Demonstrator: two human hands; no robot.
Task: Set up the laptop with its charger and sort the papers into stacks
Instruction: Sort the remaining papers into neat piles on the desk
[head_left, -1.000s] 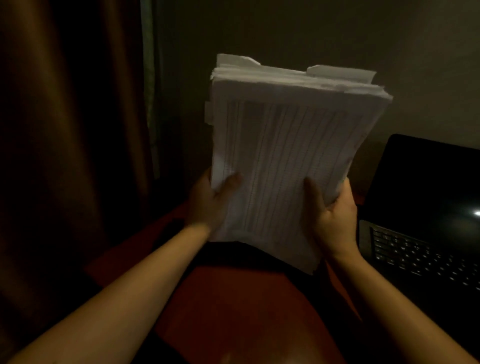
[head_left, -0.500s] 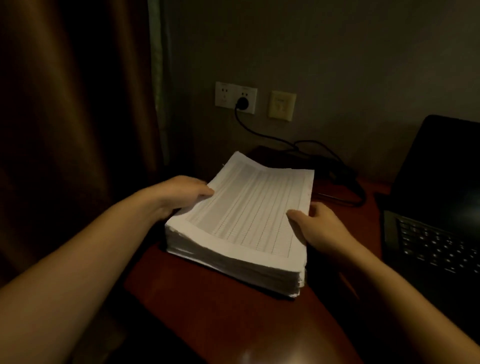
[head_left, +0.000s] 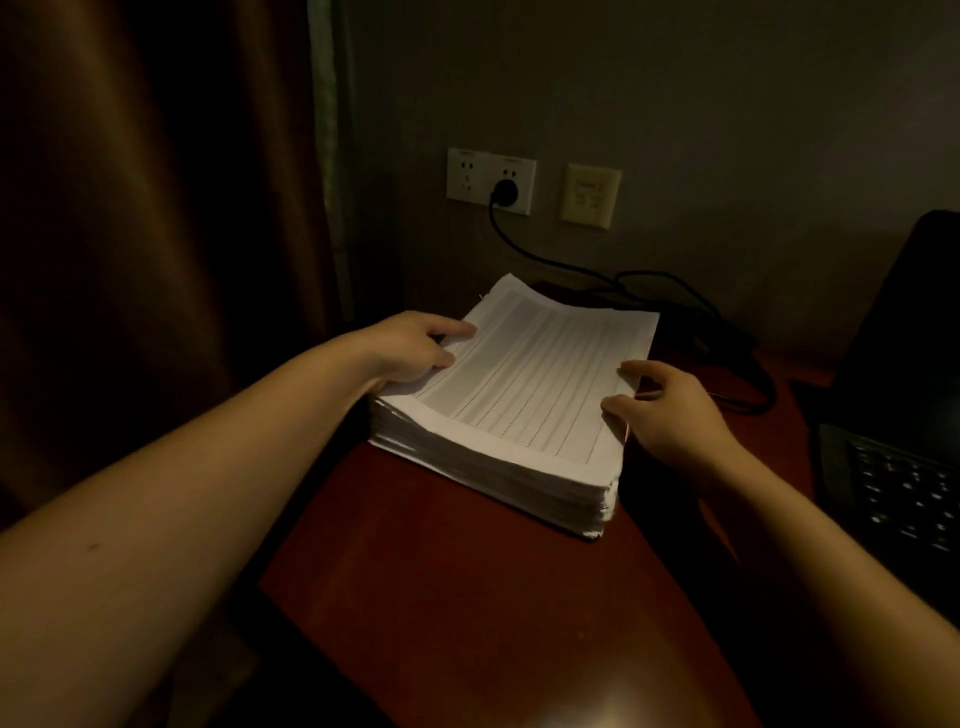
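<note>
Reddish-brown table (head_left: 467, 597), seen from the near edge to the far wall. A single thick stack of papers (head_left: 519, 405) lies flat on the table just left of centre, its near edge ragged, with sheets stepping out unevenly. The left hand (head_left: 410, 348) rests at the stack's left edge, forefinger and thumb straight and slightly apart on the top sheet; its other fingers are hidden. The right hand (head_left: 670, 410) touches the right edge, with thumb and forefinger tips lightly bent and spread on the sheet's margin. Whether its remaining fingers grip the side cannot be told. At the right of the table stands the open laptop (head_left: 904, 499), with the keyboard faintly visible and the screen dark. Beyond the stack, the black charger cable (head_left: 571, 267) loops over the far part of the table and rises to a plug (head_left: 505, 193) seated in the wall socket (head_left: 467, 176), which is beside a pale switch plate (head_left: 589, 196). A brown curtain (head_left: 156, 208) hangs at the far left. By appearance the charger is connected at the wall, but its laptop end lies out of sight, so that connection is unconfirmed. All the papers form one pile with no second stack visible, so sorting seems not yet begun, and the hands are placed as if for squaring or lifting sheets.
</note>
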